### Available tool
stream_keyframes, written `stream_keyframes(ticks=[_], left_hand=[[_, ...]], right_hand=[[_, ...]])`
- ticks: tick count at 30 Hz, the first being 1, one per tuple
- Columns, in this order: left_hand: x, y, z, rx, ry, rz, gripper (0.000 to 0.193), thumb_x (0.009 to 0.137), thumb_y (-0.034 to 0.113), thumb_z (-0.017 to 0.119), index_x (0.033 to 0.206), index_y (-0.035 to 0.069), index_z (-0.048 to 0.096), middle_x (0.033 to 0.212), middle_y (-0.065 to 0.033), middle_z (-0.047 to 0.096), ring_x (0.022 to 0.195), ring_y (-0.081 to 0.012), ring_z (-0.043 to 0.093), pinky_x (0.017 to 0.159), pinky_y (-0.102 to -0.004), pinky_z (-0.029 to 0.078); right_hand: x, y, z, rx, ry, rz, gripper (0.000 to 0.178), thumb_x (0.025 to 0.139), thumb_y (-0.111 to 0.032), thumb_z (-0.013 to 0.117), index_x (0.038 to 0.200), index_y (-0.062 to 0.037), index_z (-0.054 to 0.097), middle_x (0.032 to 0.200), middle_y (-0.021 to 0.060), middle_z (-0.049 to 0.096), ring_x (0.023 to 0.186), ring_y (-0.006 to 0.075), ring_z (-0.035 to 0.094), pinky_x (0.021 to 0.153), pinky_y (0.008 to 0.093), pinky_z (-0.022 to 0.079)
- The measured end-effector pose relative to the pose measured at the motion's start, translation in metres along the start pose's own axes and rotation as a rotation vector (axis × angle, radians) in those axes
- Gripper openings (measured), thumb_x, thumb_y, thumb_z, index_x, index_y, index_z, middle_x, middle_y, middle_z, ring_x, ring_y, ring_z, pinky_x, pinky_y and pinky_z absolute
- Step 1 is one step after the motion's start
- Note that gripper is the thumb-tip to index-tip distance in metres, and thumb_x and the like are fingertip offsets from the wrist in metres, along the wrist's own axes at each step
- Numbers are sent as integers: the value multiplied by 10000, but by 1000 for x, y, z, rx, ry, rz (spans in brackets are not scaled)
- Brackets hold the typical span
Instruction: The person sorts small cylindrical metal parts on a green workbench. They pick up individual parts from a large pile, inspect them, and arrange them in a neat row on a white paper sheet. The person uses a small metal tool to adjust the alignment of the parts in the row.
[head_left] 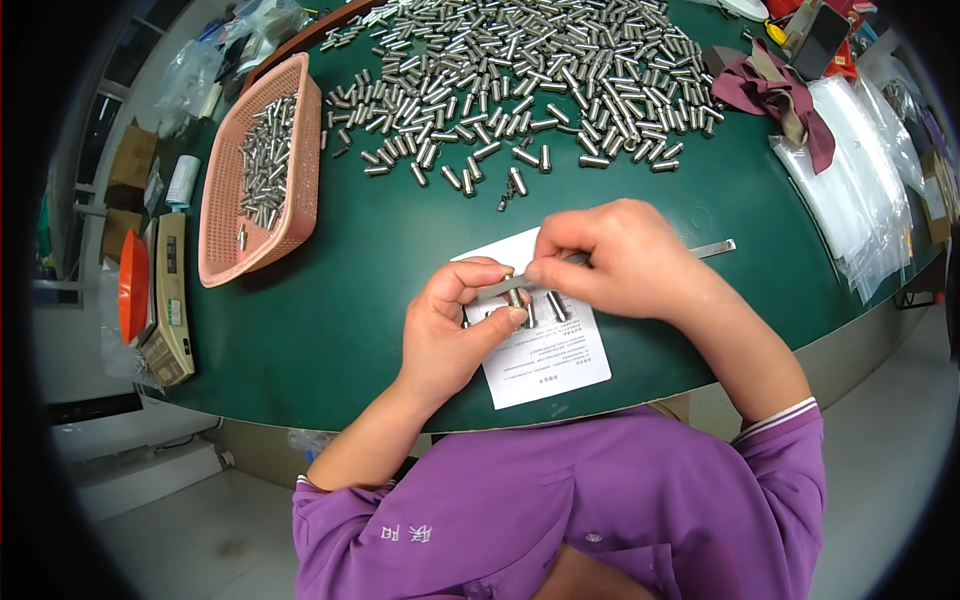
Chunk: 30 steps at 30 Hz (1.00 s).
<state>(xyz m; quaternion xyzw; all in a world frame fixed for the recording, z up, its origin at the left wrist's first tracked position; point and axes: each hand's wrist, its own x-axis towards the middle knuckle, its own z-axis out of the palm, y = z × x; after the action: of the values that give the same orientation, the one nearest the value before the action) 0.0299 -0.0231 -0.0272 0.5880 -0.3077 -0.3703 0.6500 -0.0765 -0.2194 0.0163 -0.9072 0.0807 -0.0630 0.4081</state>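
Observation:
Between the thumb and fingers of my left hand (pixel 440 330) is a small shiny metal cylinder (pixel 515 294), held roughly upright. My right hand (pixel 625 258) grips a long flat metal strip (pixel 714 249). One end of the strip lies against the cylinder near its top, and the other sticks out to the right past my wrist. Both hands are over a white printed sheet (pixel 550 378). Another metal cylinder (pixel 557 306) rests on the sheet beside my left fingertips, with one more partly hidden close by.
A large heap of metal cylinders (pixel 560 70) covers the far side of the green table (pixel 370 330). At the left stand a pink basket (pixel 222 235) of such cylinders and a scale (pixel 172 310) with an orange pan (pixel 133 285). Plastic bags (pixel 845 190) and a maroon cloth (pixel 750 95) lie right.

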Motion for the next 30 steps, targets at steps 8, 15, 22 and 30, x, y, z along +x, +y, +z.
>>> stream_keyframes(ticks=[8,15,22,30], left_hand=[[-1,-2,-2,18,10,38,336,807,-98,706,1091,13,565,1146,-99,592,1019,-168,638,890,-289,523],[-1,-2,-2,-33,3,62,336,806,-105,702,1087,20,567,1138,-107,596,1010,-177,641,896,-305,524],[0,-2,0,10,23,50,334,808,-107,698,1089,16,567,1139,-108,595,1022,-180,636,896,-310,527],[-2,-3,-2,-23,3,49,343,805,-106,702,1098,8,565,1157,-114,587,1040,-181,632,902,-306,523]], right_hand=[[-4,9,-5,-8,8,13,158,819,-254,718,802,-100,689,646,65,645,547,230,609,511,336,453],[-5,16,-21,-51,2,112,214,824,-305,660,764,-101,677,663,68,669,600,264,651,560,371,494],[-2,5,0,-21,62,-74,150,813,-246,721,794,-99,692,656,69,654,559,237,619,528,332,469],[-7,15,-16,-51,4,82,166,816,-252,719,784,-92,685,643,54,646,543,217,608,510,319,449]])
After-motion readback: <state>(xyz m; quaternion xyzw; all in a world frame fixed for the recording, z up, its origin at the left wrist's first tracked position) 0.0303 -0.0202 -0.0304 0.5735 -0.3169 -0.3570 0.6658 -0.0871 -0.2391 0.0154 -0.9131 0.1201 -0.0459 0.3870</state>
